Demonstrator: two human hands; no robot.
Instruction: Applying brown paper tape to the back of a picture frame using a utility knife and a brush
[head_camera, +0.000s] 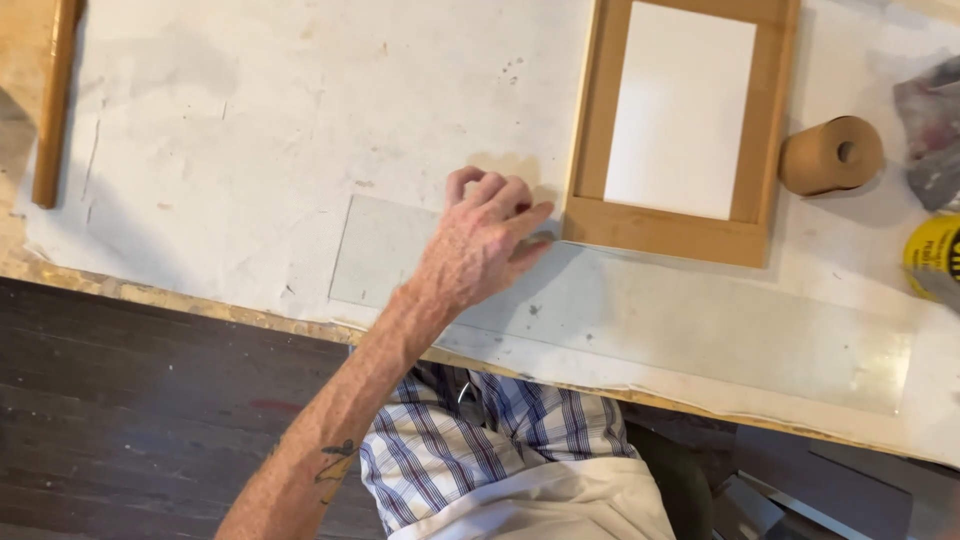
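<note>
My left hand (485, 240) reaches from the lower left and rests on a long clear sheet (700, 320) that lies flat on the white-covered table (230, 150). Thumb and forefinger are apart and point at the near left corner of a wooden picture frame (660, 235). The other fingers are curled, knuckles up, and nothing shows inside the hand. The frame lies flat with a white board (680, 105) in its opening, and its near rail overlaps the sheet's far edge. My right hand is out of view.
A brown paper-tape roll (830, 155) lies right of the frame. Beyond it are a grey rag (930, 130) and a yellow can (935, 258) at the right edge. A wooden strip (55, 100) lies at the far left. The table's near edge (200, 305) borders dark floor.
</note>
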